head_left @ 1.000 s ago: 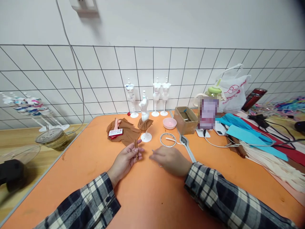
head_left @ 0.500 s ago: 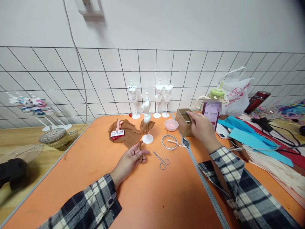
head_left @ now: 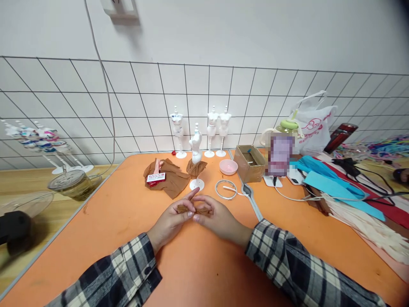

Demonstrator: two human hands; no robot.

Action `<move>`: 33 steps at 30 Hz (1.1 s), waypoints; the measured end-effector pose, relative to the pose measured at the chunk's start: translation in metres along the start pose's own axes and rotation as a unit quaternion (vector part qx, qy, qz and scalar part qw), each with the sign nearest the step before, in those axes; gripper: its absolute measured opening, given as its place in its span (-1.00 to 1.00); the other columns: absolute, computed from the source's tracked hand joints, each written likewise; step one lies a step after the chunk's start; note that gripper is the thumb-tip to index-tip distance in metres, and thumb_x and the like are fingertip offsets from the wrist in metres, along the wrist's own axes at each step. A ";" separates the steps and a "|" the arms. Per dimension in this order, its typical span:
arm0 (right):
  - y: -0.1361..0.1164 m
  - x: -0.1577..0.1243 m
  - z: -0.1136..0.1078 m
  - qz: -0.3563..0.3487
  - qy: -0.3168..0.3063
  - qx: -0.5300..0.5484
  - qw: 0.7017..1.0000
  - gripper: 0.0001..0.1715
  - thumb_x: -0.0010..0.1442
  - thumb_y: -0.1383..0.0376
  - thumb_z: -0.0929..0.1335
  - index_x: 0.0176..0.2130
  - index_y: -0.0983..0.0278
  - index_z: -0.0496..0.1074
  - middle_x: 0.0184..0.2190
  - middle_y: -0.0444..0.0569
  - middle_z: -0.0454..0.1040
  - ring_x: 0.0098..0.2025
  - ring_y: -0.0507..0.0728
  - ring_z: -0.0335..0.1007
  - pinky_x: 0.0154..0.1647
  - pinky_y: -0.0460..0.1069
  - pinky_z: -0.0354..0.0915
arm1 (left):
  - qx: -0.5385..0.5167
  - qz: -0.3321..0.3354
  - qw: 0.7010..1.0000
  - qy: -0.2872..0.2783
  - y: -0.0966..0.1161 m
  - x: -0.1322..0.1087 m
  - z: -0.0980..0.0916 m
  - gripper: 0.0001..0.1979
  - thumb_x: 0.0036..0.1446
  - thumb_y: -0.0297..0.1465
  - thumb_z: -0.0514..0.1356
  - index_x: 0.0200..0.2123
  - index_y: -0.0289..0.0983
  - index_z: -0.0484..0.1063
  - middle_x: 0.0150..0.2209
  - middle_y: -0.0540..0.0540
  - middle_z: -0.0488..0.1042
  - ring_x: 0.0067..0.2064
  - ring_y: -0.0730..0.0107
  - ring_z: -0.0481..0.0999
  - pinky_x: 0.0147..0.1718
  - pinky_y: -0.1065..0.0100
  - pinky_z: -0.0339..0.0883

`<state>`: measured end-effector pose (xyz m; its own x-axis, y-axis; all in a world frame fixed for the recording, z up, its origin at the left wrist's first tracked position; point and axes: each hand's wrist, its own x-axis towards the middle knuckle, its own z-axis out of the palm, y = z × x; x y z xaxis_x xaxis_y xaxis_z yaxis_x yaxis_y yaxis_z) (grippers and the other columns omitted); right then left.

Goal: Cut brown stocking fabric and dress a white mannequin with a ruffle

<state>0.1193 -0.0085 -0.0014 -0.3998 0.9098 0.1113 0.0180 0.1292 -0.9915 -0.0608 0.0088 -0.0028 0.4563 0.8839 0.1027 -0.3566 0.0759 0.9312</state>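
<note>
My left hand [head_left: 172,217] and my right hand [head_left: 215,218] meet above the orange table [head_left: 121,221]. Both pinch a small brown strip of fabric [head_left: 191,209] held between their fingertips. Just behind them stands a small white mannequin [head_left: 196,158] with brown fabric wrapped round its lower part. A heap of brown fabric [head_left: 166,177] with a red and white card lies to its left. The scissors seen earlier are hidden behind my right hand.
Three more white mannequins [head_left: 211,130] stand by the wire grid. A pink bowl [head_left: 228,166], a white ring [head_left: 225,189], a cardboard box [head_left: 249,163] and a phone on a stand [head_left: 277,155] lie to the right, then blue and cream paper strips [head_left: 338,183]. A glass jar [head_left: 72,185] sits left.
My right hand left the cardboard box, came back to the centre and now joins my left hand on the brown strip. The scissors are now covered.
</note>
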 end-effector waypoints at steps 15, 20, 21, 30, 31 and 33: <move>0.008 0.003 -0.017 0.005 0.050 -0.070 0.996 -0.70 0.08 0.34 0.36 -0.12 0.24 0.38 -0.50 -0.20 0.36 -0.49 0.00 0.30 -0.48 -0.10 0.27 | 0.558 0.089 0.825 -0.001 -0.004 0.001 -0.001 -0.75 0.28 -0.23 0.10 -0.34 -0.14 0.54 -0.08 -0.09 0.50 0.07 0.08 0.29 0.10 0.07 -0.02; -0.001 0.006 -0.030 0.069 0.115 0.010 0.991 -0.71 0.11 0.27 0.32 -0.13 0.27 0.34 -0.49 -0.18 0.33 -0.56 -0.03 0.23 -0.60 -0.12 0.26 | 0.499 0.082 0.862 -0.046 -0.003 0.004 -0.001 -0.57 0.31 -0.20 0.01 -0.55 -0.24 0.40 -0.33 -0.08 0.41 -0.19 0.22 0.35 -0.11 0.25 0.14; -0.003 0.007 -0.033 0.064 0.136 0.014 0.989 -0.71 0.12 0.25 0.32 -0.13 0.28 0.35 -0.48 -0.16 0.32 -0.55 -0.03 0.24 -0.59 -0.12 0.27 | 0.474 0.080 0.876 -0.051 -0.002 0.005 -0.002 -0.54 0.32 -0.18 0.00 -0.58 -0.25 0.36 -0.35 -0.09 0.39 -0.21 0.23 0.35 -0.14 0.27 0.15; -0.001 -0.004 -0.020 -0.070 -0.025 -0.115 0.991 -0.05 -0.05 0.25 0.52 0.26 0.12 0.18 -0.03 -0.01 0.43 -0.23 0.05 0.40 -0.25 -0.05 0.37 | 0.351 0.056 0.932 -0.071 0.002 0.006 -0.001 -0.55 0.24 -0.06 0.08 -0.54 -0.23 0.44 -0.42 -0.09 0.38 -0.25 0.22 0.33 -0.17 0.29 0.24; 0.000 -0.003 -0.019 -0.077 -0.017 -0.127 0.989 -0.24 -0.03 0.27 0.51 0.15 0.17 0.33 -0.13 -0.04 0.48 -0.24 0.06 0.40 -0.22 -0.03 0.35 | 0.346 0.057 0.933 -0.076 0.002 0.006 0.000 -0.56 0.22 -0.05 0.10 -0.53 -0.22 0.46 -0.43 -0.09 0.39 -0.25 0.22 0.33 -0.17 0.28 0.24; 0.002 0.000 -0.018 -0.054 0.010 -0.115 0.992 -0.64 0.02 0.27 0.47 -0.12 0.24 0.52 -0.32 -0.08 0.53 -0.32 0.06 0.40 -0.26 -0.04 0.34 | 0.352 0.060 0.930 -0.083 0.003 0.006 0.002 -0.55 0.23 -0.05 0.09 -0.53 -0.22 0.47 -0.46 -0.07 0.38 -0.29 0.24 0.32 -0.19 0.29 0.25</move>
<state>0.1362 -0.0010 -0.0025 -0.3926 0.8930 0.2199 0.1854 0.3110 -0.9321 -0.0579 0.0137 0.0011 0.5877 0.7790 0.2188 0.1832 -0.3915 0.9018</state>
